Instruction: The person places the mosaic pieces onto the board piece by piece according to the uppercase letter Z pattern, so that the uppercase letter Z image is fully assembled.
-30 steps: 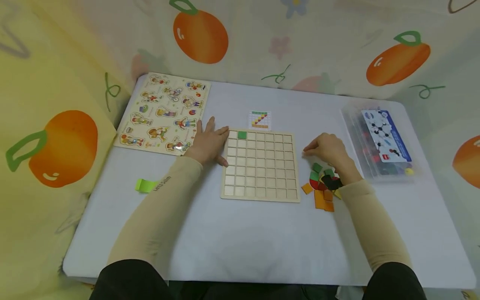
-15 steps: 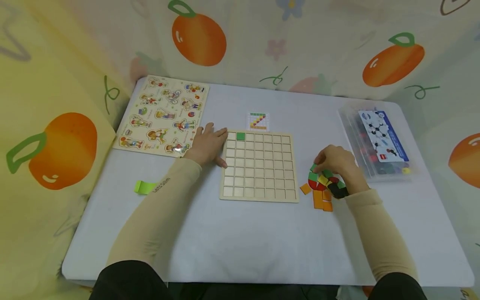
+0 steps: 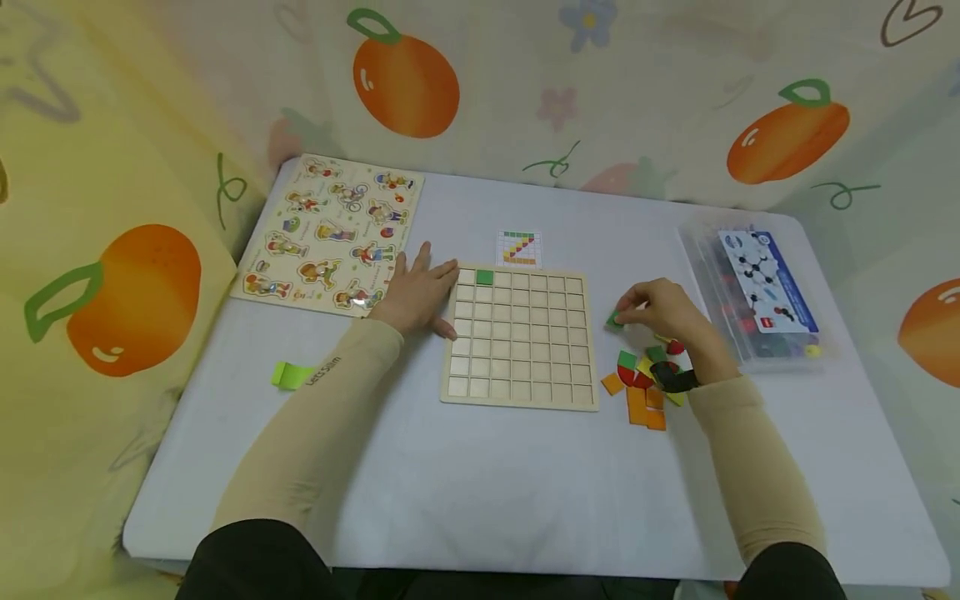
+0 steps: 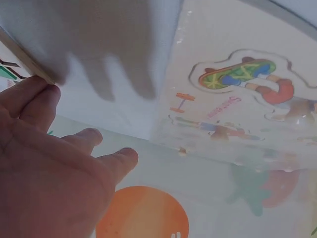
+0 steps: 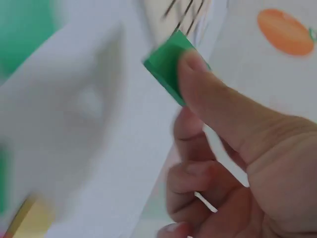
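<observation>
My right hand (image 3: 662, 310) pinches a green square tile (image 5: 167, 64) between thumb and fingers, a little right of the wooden grid board (image 3: 521, 405). One green tile (image 3: 485, 277) lies in the board's top row, second cell from the left. With fingers spread, my left hand (image 3: 417, 292) rests at the board's left edge; in the left wrist view two fingertips touch its rim (image 4: 34, 69). Below my right hand lies a pile of green, red, yellow and orange tiles (image 3: 637, 407). Behind the board sits a small pattern card (image 3: 519, 248) with a coloured design.
A puzzle board with children figures (image 3: 322, 229) lies at the back left. A clear plastic box (image 3: 705, 333) with a blue-and-white label stands at the right. Near the left sleeve is a bright green strip (image 3: 289, 375). A printed curtain (image 3: 645, 100) hangs behind the table.
My right hand went down to the tile pile, picked up a green tile and has lifted it up and left towards the board. The left hand has stayed at the board's edge.
</observation>
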Demonstrator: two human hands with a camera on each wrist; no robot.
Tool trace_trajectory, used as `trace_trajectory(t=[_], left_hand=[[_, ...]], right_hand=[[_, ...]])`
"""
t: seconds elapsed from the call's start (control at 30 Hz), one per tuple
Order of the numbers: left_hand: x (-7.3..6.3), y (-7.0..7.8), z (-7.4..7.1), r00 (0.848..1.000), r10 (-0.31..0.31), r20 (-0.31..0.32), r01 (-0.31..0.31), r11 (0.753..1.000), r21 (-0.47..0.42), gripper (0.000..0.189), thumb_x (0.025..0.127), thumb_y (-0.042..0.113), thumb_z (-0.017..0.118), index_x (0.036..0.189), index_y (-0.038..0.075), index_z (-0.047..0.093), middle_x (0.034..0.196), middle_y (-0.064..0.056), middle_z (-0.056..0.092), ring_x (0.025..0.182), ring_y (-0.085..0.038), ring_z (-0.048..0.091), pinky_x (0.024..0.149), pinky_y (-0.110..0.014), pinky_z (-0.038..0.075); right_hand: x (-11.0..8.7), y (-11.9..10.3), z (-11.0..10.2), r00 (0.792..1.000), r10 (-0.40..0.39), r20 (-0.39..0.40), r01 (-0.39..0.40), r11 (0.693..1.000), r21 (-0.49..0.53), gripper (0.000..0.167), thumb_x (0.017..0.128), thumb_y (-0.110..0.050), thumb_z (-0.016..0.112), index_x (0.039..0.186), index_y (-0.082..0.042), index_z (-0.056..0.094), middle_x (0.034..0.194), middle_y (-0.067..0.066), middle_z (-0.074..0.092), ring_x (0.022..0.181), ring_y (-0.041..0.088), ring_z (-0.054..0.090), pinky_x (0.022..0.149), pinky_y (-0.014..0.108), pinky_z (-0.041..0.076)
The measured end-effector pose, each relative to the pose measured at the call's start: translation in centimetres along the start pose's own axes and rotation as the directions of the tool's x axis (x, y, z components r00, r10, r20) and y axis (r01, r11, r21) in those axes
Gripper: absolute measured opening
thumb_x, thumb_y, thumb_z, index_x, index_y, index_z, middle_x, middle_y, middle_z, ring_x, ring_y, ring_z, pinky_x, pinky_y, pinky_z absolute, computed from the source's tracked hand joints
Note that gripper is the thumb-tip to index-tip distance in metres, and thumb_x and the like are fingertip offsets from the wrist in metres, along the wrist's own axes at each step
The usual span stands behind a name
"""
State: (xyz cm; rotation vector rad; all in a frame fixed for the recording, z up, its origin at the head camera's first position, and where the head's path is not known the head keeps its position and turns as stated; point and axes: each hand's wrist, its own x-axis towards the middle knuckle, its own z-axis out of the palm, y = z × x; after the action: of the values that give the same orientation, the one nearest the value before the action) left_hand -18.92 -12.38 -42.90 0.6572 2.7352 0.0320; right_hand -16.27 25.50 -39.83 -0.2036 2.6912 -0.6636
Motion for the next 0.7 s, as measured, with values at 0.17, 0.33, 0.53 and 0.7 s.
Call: trace_trajectory(t=[0.17, 0.33, 0.53, 0.7], left_hand=[[0.2, 0.0, -0.1, 1.000, -0.012, 0.025, 0.012, 1.000, -0.023, 0.119, 0.068, 0.058, 0.083, 0.163, 0.010, 0.030, 0.174, -0.005, 0.024, 0.163, -0.044, 0.003, 0.131, -0.067, 0.011], [-0.1, 0.1, 0.2, 1.000, -0.011, 0.025, 0.012, 1.000, -0.026, 0.118, 0.069, 0.058, 0.083, 0.163, 0.011, 0.030, 0.174, -0.004, 0.024, 0.163, -0.043, 0.003, 0.130, -0.068, 0.011], [-0.4, 0.2, 0.0, 1.000, 0.010, 0.010, -0.009, 1.000, -0.027, 0.117, 0.070, 0.059, 0.082, 0.163, 0.010, 0.030, 0.174, -0.004, 0.024, 0.163, -0.044, 0.004, 0.130, -0.069, 0.011], [-0.4, 0.1, -0.2, 1.000, 0.004, 0.003, -0.004, 1.000, -0.019, 0.117, 0.069, 0.060, 0.082, 0.163, 0.011, 0.031, 0.174, -0.003, 0.024, 0.163, -0.043, 0.003, 0.130, -0.069, 0.011]], right_hand=[[4.2, -3.5, 1.0, 0.997, -0.069, -0.045, 0.070, 0.997, 0.023, 0.023, 0.096, -0.020, 0.074, 0.109, 0.000, 0.076, 0.114, 0.022, 0.075, 0.096, 0.032, 0.064, 0.072, 0.028, 0.046], [8.3, -7.1, 2.7, 0.992, -0.125, 0.012, 0.123, 0.989, 0.079, 0.023, 0.095, -0.019, 0.076, 0.109, -0.001, 0.077, 0.119, 0.021, 0.075, 0.116, 0.038, 0.065, 0.101, 0.047, 0.054], [11.4, -10.4, 3.5, 0.985, -0.142, 0.095, 0.134, 0.987, 0.090, 0.020, 0.094, -0.017, 0.076, 0.107, -0.002, 0.079, 0.119, 0.017, 0.077, 0.125, 0.035, 0.064, 0.116, 0.050, 0.048], [12.8, -11.5, 3.7, 0.969, -0.184, 0.165, 0.177, 0.982, 0.058, 0.021, 0.094, -0.015, 0.077, 0.107, 0.000, 0.078, 0.111, 0.017, 0.078, 0.111, 0.034, 0.067, 0.110, 0.049, 0.052]])
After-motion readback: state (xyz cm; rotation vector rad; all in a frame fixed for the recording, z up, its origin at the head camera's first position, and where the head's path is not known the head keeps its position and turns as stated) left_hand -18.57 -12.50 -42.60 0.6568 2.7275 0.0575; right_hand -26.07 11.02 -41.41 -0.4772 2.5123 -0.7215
